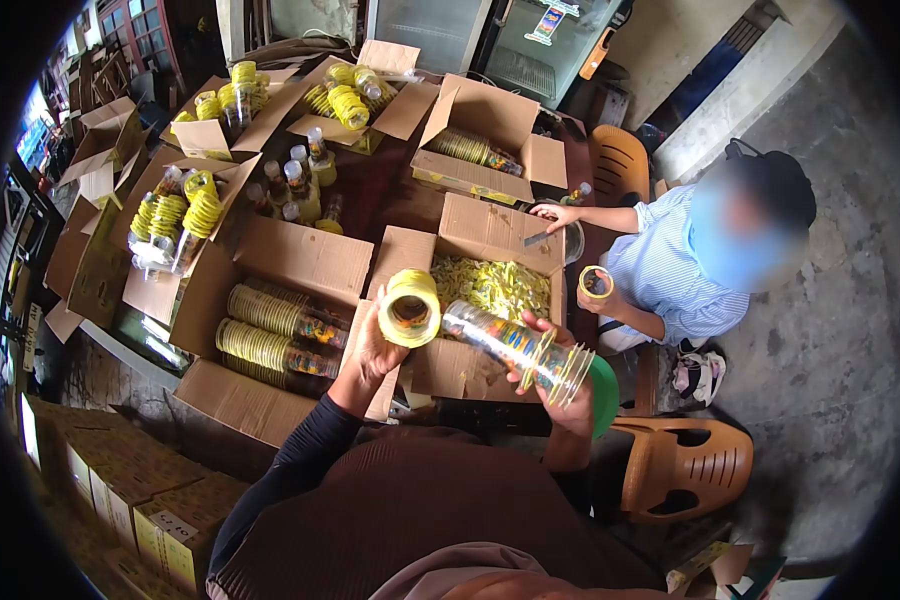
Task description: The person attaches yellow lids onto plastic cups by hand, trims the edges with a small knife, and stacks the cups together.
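Observation:
My left hand is wrapped around a stack of yellow-rimmed plastic cups, its open mouth facing up at me. In my right hand lies a long stack of clear printed cups, tilted, with several pale rims spread apart near my fingers. The far end of this stack comes close to the yellow rim on the left. Below both hands is an open carton filled with yellow-green strips. A green round object shows behind my right wrist.
Open cartons with cup stacks stand left and at the back. Capped bottles stand between them. At right, a co-worker holds a blade-like tool and a yellow-rimmed cup. An orange chair is at lower right.

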{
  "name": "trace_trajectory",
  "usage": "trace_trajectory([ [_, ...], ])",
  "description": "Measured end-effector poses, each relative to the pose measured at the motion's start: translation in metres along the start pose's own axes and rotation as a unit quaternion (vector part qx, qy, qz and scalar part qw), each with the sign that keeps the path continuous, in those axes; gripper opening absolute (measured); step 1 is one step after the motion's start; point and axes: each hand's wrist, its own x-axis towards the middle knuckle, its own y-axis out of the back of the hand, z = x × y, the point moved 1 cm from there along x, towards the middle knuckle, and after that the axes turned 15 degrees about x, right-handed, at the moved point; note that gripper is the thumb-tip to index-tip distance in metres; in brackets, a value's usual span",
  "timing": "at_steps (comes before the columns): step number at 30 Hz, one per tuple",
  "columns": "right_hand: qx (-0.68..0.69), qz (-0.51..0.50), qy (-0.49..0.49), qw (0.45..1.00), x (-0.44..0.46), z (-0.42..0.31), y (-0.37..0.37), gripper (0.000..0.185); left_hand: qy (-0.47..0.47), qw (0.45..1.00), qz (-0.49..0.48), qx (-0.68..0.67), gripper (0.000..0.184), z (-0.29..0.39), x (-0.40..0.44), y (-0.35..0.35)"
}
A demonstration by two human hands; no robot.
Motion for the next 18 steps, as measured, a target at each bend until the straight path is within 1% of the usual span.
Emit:
trace_trajectory([
  [1,0.000,0.000,0.003,1.000,-0.001,-0.003,0.003,0.058,-0.016,0.998,0.009,0.063,0.072,0.000,0.000,-0.005],
  [3,-0.063,0.054,0.083,0.993,-0.003,-0.007,0.007,0.055,0.043,0.998,-0.053,0.009,0.074,0.001,-0.006,-0.018],
  [4,-0.111,0.045,0.128,0.985,-0.001,-0.004,0.019,0.048,0.063,0.996,-0.064,-0.024,0.083,0.001,-0.011,-0.026],
  [5,-0.149,0.174,0.164,0.959,-0.007,0.003,0.032,0.043,0.073,0.989,-0.104,-0.075,0.090,-0.003,-0.012,-0.037],
  [7,-0.326,0.229,0.155,0.904,0.005,0.002,0.023,0.040,0.095,0.981,-0.131,-0.107,0.101,-0.006,-0.019,-0.043],
  [8,-0.334,0.242,0.163,0.896,0.012,0.004,0.012,0.042,0.091,0.977,-0.154,-0.118,0.110,-0.011,-0.026,-0.050],
  [9,-0.372,0.244,0.139,0.885,0.014,0.006,0.026,0.045,0.093,0.978,-0.153,-0.104,0.114,-0.013,-0.033,-0.055],
  [11,-0.410,0.249,0.147,0.865,0.023,0.016,0.045,0.052,0.119,0.971,-0.177,-0.104,0.115,-0.019,-0.040,-0.059],
  [12,-0.461,0.255,0.139,0.839,0.027,0.025,0.076,0.061,0.126,0.970,-0.188,-0.091,0.120,-0.021,-0.042,-0.056],
  [13,-0.394,0.309,0.101,0.860,0.032,0.031,0.080,0.064,0.179,0.929,-0.251,-0.204,0.124,-0.030,-0.045,-0.070],
  [15,-0.413,0.310,0.152,0.843,0.046,0.044,0.085,0.063,0.154,0.946,-0.232,-0.166,0.130,-0.034,-0.049,-0.064],
  [16,-0.411,0.312,0.153,0.843,0.049,0.049,0.091,0.063,0.157,0.946,-0.230,-0.166,0.130,-0.035,-0.052,-0.057],
  [18,-0.438,0.273,0.164,0.841,0.054,0.057,0.099,0.057,0.187,0.944,-0.222,-0.158,0.127,-0.034,-0.059,-0.035],
])
